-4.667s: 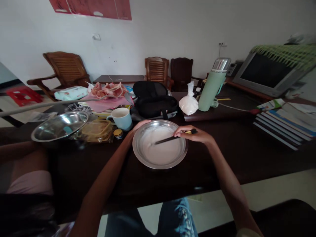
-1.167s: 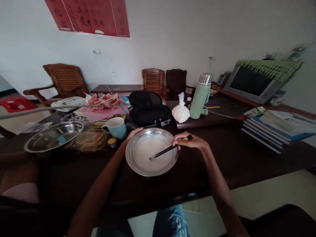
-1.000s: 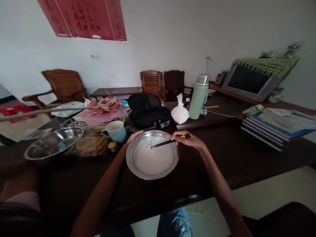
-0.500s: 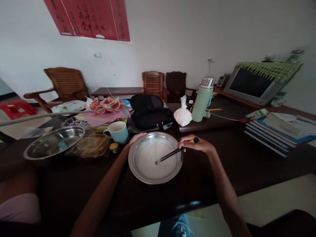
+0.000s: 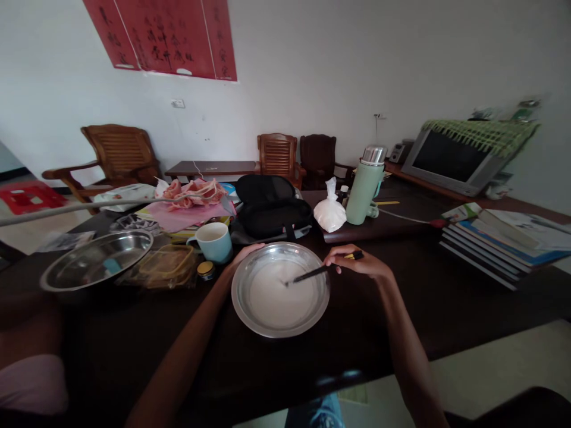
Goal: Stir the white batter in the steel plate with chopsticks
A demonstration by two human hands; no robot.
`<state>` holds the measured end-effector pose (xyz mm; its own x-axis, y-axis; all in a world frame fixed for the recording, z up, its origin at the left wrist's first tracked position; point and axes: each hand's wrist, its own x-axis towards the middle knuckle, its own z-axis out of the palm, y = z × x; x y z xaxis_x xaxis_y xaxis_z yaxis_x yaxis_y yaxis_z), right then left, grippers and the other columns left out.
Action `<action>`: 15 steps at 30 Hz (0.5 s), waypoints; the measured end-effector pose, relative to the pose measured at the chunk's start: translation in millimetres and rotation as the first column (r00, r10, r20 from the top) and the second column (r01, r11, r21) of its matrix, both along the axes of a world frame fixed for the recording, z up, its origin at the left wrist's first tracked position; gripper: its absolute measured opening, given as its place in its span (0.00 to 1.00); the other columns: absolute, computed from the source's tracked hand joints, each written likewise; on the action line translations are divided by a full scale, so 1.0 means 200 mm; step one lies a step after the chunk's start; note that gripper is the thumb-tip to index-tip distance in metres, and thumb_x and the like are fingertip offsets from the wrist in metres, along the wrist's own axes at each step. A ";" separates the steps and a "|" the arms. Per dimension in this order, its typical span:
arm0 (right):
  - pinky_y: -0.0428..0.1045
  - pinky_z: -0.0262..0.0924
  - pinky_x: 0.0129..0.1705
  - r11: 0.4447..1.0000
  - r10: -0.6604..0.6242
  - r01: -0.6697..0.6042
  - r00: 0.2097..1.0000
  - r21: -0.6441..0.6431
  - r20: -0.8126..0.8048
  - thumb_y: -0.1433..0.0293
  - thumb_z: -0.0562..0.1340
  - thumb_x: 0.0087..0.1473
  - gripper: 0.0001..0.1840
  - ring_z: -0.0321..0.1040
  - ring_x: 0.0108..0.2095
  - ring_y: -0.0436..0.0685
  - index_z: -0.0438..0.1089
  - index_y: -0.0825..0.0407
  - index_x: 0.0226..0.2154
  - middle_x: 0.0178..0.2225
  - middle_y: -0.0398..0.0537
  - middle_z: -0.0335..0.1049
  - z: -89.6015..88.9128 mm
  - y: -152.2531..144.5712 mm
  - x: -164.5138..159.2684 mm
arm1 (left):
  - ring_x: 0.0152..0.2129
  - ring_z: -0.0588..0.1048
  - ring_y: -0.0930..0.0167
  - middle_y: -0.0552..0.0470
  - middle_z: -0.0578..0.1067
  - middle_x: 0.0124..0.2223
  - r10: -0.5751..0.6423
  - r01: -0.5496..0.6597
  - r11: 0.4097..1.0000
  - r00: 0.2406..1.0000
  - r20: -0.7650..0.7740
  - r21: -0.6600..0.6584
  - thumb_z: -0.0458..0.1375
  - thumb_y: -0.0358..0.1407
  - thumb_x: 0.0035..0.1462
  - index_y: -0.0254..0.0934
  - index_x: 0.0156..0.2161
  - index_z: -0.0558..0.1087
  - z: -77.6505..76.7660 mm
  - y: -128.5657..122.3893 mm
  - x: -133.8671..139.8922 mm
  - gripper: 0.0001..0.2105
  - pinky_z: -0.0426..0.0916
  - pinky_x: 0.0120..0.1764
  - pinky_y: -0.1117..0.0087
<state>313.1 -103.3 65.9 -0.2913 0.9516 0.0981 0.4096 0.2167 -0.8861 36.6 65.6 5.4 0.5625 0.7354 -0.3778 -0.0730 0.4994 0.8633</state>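
Note:
A round metal basin (image 5: 238, 308) stands on the dark table in front of me, with a milky off-white liquid (image 5: 276, 303) in it. My left hand (image 5: 245, 254) grips the basin's far left rim, its fingers partly hidden behind it. Above the right rim, my right hand (image 5: 357, 263) is closed around a pair of black chopsticks (image 5: 312, 273). Their tips dip into the liquid near the middle of the basin. Just behind the basin is a tied plastic bag of white powder (image 5: 330, 213).
Left of the basin are a light blue mug (image 5: 215, 242), a small yellow-lidded jar (image 5: 206, 271), plastic boxes (image 5: 167, 266) and another metal basin (image 5: 56, 274). Behind stand a black case (image 5: 272, 217) and a green thermos (image 5: 363, 193). Stacked books (image 5: 495, 249) lie right. Another person's arm shows lower left.
The chopstick tips have moved slightly up and right through the liquid, and more of their length is submerged. My left hand stays at the rim. The view has tilted up a little.

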 end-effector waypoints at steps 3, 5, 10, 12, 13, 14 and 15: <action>0.48 0.62 0.34 0.992 0.117 -0.117 0.993 -0.036 -0.001 0.60 0.59 0.55 0.15 0.67 0.29 0.51 0.74 0.54 0.32 0.33 0.49 0.75 -0.01 0.01 -0.04 | 0.19 0.72 0.69 0.54 0.76 0.21 -0.033 0.033 0.999 0.999 0.008 0.005 0.60 0.34 0.51 0.36 0.28 0.77 0.01 0.00 0.00 0.06 0.66 0.30 0.69; 0.48 0.62 0.36 0.998 0.067 -0.067 0.998 0.016 -0.007 0.60 0.59 0.56 0.15 0.68 0.31 0.52 0.74 0.54 0.32 0.32 0.48 0.74 -0.02 0.02 -0.04 | 0.19 0.72 0.70 0.54 0.76 0.21 -0.012 0.012 1.000 1.000 0.014 0.026 0.61 0.33 0.49 0.34 0.27 0.77 0.02 -0.01 0.01 0.04 0.66 0.31 0.69; 0.46 0.61 0.31 0.998 -0.061 0.062 0.997 0.026 -0.043 0.61 0.60 0.55 0.15 0.66 0.27 0.50 0.74 0.56 0.30 0.32 0.49 0.74 0.00 -0.01 0.07 | 0.20 0.72 0.69 0.54 0.76 0.21 0.022 -0.019 0.997 0.999 -0.030 0.079 0.63 0.34 0.46 0.34 0.25 0.75 0.05 -0.05 0.01 0.05 0.67 0.33 0.68; 0.46 0.62 0.30 0.997 0.052 -0.056 0.997 -0.058 -0.062 0.60 0.61 0.54 0.15 0.67 0.29 0.51 0.74 0.56 0.30 0.33 0.50 0.74 0.01 -0.02 0.07 | 0.24 0.74 0.67 0.53 0.77 0.23 0.069 -0.061 0.988 0.997 -0.047 0.144 0.63 0.34 0.45 0.35 0.25 0.75 0.05 -0.07 -0.01 0.04 0.67 0.35 0.67; 0.46 0.62 0.30 0.989 0.116 -0.122 0.991 -0.083 -0.069 0.60 0.61 0.55 0.16 0.68 0.29 0.52 0.74 0.56 0.30 0.33 0.51 0.75 0.01 -0.02 0.05 | 0.28 0.75 0.66 0.53 0.78 0.25 0.113 -0.102 0.974 0.993 -0.043 0.203 0.63 0.33 0.45 0.36 0.25 0.76 0.04 -0.08 -0.02 0.02 0.67 0.38 0.68; 0.47 0.63 0.32 0.981 0.168 -0.174 0.983 -0.088 -0.069 0.59 0.60 0.55 0.16 0.68 0.30 0.52 0.74 0.56 0.31 0.33 0.51 0.75 0.00 -0.01 0.02 | 0.33 0.75 0.65 0.54 0.79 0.28 0.159 -0.146 0.951 0.987 -0.028 0.272 0.63 0.32 0.44 0.37 0.27 0.76 0.04 -0.09 -0.03 0.02 0.67 0.41 0.68; 0.47 0.63 0.34 0.977 0.195 -0.200 0.979 -0.078 -0.065 0.59 0.60 0.55 0.16 0.68 0.31 0.52 0.74 0.56 0.32 0.34 0.50 0.74 -0.01 0.00 -0.01 | 0.38 0.75 0.65 0.54 0.80 0.32 0.193 -0.178 0.924 0.981 -0.011 0.337 0.64 0.31 0.44 0.38 0.29 0.77 0.04 -0.10 -0.04 0.04 0.66 0.44 0.69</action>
<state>310.1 -103.6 64.1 -0.4707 0.8813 0.0419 0.3147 0.2121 -0.9252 29.2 45.9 12.7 0.3922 0.9128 -0.1140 -0.0959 0.1638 0.9818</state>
